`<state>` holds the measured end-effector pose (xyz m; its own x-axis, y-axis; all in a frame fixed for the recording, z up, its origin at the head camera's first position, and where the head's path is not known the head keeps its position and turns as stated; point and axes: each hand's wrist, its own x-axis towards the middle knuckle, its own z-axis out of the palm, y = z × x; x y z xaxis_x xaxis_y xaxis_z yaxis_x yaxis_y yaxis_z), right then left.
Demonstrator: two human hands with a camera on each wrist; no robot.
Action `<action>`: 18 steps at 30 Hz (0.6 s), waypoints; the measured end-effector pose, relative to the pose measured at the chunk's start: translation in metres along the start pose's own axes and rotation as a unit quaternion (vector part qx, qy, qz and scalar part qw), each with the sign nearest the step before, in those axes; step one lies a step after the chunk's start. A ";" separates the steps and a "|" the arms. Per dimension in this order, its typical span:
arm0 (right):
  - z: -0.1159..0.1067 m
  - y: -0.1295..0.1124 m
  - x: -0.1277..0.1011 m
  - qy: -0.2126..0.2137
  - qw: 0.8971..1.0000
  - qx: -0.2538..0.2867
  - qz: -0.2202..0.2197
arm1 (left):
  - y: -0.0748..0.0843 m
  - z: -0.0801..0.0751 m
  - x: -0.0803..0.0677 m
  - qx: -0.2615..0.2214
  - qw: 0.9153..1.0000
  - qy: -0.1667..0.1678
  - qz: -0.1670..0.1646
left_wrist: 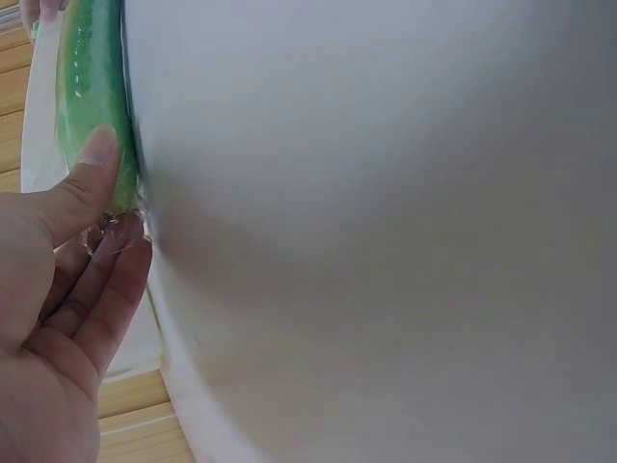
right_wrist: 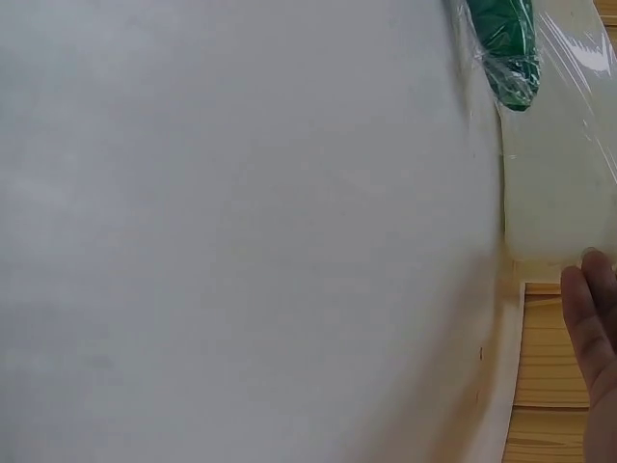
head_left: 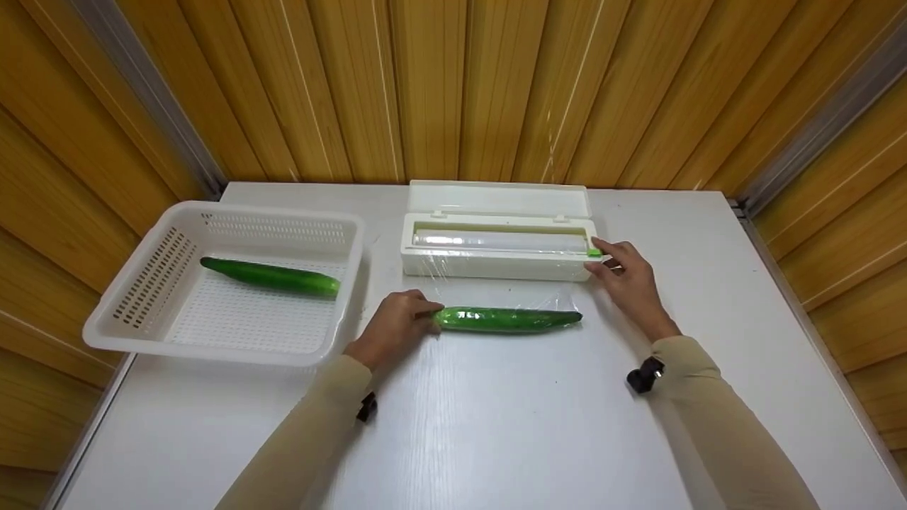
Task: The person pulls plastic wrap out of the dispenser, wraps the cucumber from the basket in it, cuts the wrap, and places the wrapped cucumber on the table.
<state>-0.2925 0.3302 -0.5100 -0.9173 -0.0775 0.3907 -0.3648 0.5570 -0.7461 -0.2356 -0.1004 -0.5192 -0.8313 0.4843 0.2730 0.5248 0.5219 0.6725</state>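
Observation:
A green cucumber (head_left: 506,319) wrapped in clear film lies on the white table (head_left: 496,432) in front of a white cling-film dispenser box (head_left: 496,266) with its lid up. My left hand (head_left: 398,324) pinches the cucumber's left end; in the left wrist view the thumb lies on the cucumber (left_wrist: 92,87) and the fingers (left_wrist: 106,289) lie beside its film-covered tip. My right hand (head_left: 627,280) is at the box's right end, its index fingertip on the green slider (head_left: 594,252). Film stretches from the box (right_wrist: 559,193) to the cucumber (right_wrist: 506,48).
A white perforated basket (head_left: 234,214) stands at the left with a second wrapped cucumber (head_left: 273,276) lying in it. Wooden panel walls close in the table at the back and both sides. The near half of the table is bare.

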 end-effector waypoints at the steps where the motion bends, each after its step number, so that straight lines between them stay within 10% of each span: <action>1: 0.000 0.000 0.000 -0.001 1.000 0.002 0.001 | 0.001 -0.001 0.000 0.005 1.000 -0.002 -0.001; 11: -0.002 -0.004 -0.002 -0.010 1.000 0.019 0.014 | 0.007 -0.003 0.003 -0.013 0.997 -0.029 -0.077; 18: -0.007 -0.036 -0.005 -0.016 0.999 0.033 0.015 | 0.009 -0.005 0.005 -0.019 0.997 -0.012 -0.072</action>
<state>-0.2735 0.3165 -0.4810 -0.9321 -0.0885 0.3512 -0.3461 0.5037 -0.7915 -0.2363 -0.0971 -0.5083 -0.8924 0.4238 0.1549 0.3930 0.5611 0.7285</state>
